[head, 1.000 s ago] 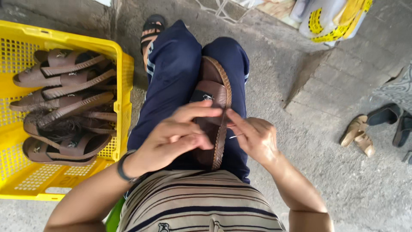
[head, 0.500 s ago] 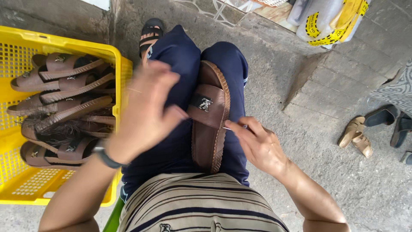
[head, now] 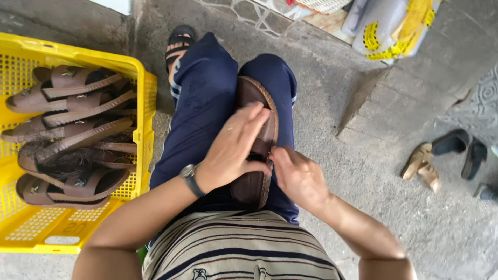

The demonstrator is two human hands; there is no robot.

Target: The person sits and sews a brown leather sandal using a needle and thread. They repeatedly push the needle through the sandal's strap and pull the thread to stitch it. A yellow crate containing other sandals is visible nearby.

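Observation:
A brown leather sandal lies along my lap on dark blue trousers, toe end pointing away from me. My left hand lies flat over its strap, fingers spread across the upper. My right hand pinches at the sandal's right edge, fingers closed; whether it holds a small tool or thread I cannot tell. My left wrist wears a dark watch.
A yellow plastic crate at my left holds several brown sandals. My left foot in a black sandal rests on the concrete floor. Tan and dark shoes lie at the right. Yellow and grey bags sit at the top.
My left hand, which had lifted off to the left half a second ago, has come back down onto the sandal's strap. My right hand stayed at the sandal's right edge.

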